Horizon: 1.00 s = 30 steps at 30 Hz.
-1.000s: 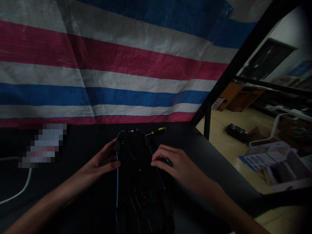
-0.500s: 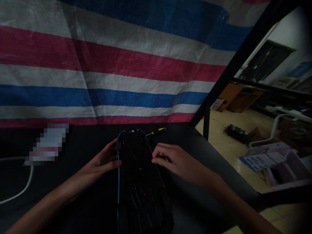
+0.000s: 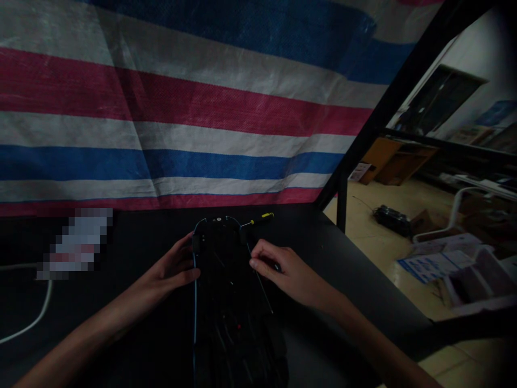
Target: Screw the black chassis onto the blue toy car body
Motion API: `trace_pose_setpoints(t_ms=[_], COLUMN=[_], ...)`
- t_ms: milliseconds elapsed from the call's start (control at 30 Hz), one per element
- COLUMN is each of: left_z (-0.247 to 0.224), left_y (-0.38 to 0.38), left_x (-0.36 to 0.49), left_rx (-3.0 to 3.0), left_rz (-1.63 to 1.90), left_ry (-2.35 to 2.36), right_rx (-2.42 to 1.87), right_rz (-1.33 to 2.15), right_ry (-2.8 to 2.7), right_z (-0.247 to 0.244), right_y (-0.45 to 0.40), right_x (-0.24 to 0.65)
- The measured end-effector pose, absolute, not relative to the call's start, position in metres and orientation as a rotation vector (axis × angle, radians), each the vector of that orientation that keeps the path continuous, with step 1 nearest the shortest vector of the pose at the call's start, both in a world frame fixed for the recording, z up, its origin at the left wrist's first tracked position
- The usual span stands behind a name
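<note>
A toy car (image 3: 226, 280) lies upside down on the black table, its dark underside up, with a thin blue edge along the body and wheels at the corners. My left hand (image 3: 180, 267) grips the car's left side, thumb on the rim and fingers down along the flank. At the right edge of the car, my right hand (image 3: 278, 267) is closed in a pinch. Whatever its fingertips hold is too dark and small to make out. A screwdriver (image 3: 262, 218) with a black and yellow handle lies beyond the car, its shaft pointing at the front right wheel.
On the left of the table (image 3: 133, 248) lies a blurred-out flat object (image 3: 81, 240) with a white cable (image 3: 46, 307). A striped tarp (image 3: 181, 129) hangs behind. Black frame bars (image 3: 342, 205) stand at the right, with boxes (image 3: 436, 264) on the floor beyond.
The view has shifted slightly. My right hand stays pinched at the car's right edge, and my left hand keeps its hold on the other side.
</note>
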State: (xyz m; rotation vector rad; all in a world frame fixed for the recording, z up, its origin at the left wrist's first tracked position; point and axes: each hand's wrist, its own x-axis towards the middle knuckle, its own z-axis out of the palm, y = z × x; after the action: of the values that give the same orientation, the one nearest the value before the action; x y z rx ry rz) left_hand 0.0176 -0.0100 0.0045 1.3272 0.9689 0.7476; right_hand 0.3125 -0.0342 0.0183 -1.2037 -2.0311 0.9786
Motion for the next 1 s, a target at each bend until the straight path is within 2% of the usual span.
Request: trace_pose_setpoints(t_ms=[133,167,233,267,400,600,733,1000], left_z=[0.001,0.001,0.001,0.001,0.003,0.003,0.0,0.008], left_y=[-0.008,-0.008,-0.008,-0.008,-0.009,-0.009,-0.008,-0.008], left_x=[0.015,0.014,0.014,0.014,0.012,0.009,0.008,0.015], left_rx=[1.317,1.318,1.327,1.329,1.341,1.375,1.368,1.396], left_rz=[0.718,0.712,0.707,0.707,0.685,0.662,0.67,0.655], left_ry=[0.951,0.955,0.972,0.981,1.001,1.063,1.068,1.051], right_rx=[-1.235,-1.277,-1.459,-1.492,-1.486,-1.326,-0.975,-0.874], right_rz=[1.04,0.98,0.561,0.489,0.468,0.531,0.539,0.335], right_ry=[-1.971,-1.973,-2.059,-2.082,-2.158,-2.014,-1.614,-1.814], right_z=[0.017,0.017,0.015,0.013,0.0,0.018,0.035,0.033], right_y=[-0.013,-0.004,0.017,0.026,0.046,0.031,0.008,-0.018], right_x=[0.319,0.322,0.327,0.328,0.328,0.336,0.334,0.312])
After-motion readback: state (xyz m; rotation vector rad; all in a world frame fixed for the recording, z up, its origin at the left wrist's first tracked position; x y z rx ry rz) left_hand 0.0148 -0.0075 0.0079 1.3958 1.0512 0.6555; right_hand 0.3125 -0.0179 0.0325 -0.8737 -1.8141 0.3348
